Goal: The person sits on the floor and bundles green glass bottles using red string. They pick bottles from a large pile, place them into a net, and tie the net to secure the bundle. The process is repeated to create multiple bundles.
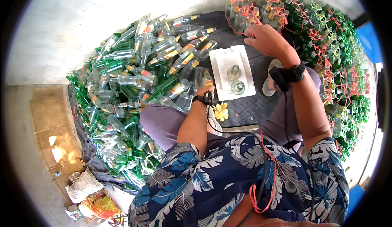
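My left hand (205, 89) is closed around a clear glass bottle (207, 79) with a yellowish label, at the right edge of a heap of loose bottles. My right hand (260, 38) is raised at the upper right, fingers curled, by a bundle of clear bottles (242, 15) tied with red cord; whether its fingers touch the cord or hold anything cannot be told. Between the hands lies a white foam tray (219, 66) on dark sheeting. Two clear bottles, one (234, 72) behind the other (237, 87), stand upright on the tray.
Loose green and clear bottles (137, 80) are heaped to the left. Net-tied bottle bundles (333, 52) line the right side. Crumpled yellow paper (221, 111) lies near my left foot. Flattened cardboard (53, 116) and a pile of colored netting (102, 205) are at the lower left.
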